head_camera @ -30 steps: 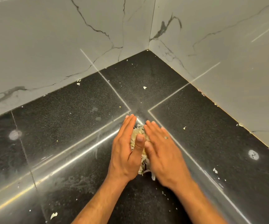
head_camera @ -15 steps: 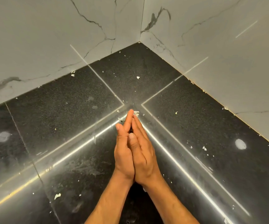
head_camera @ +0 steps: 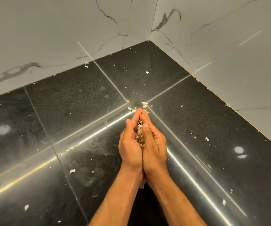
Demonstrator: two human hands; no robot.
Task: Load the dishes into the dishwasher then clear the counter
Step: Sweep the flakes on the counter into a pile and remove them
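Black counter; cupped hands mostly hide peel scraps.

A glossy black stone counter fills the lower frame, meeting at a corner near the top centre. Pale scraps lie scattered on it, clustered mid-frame, with 2 flakes at lower left
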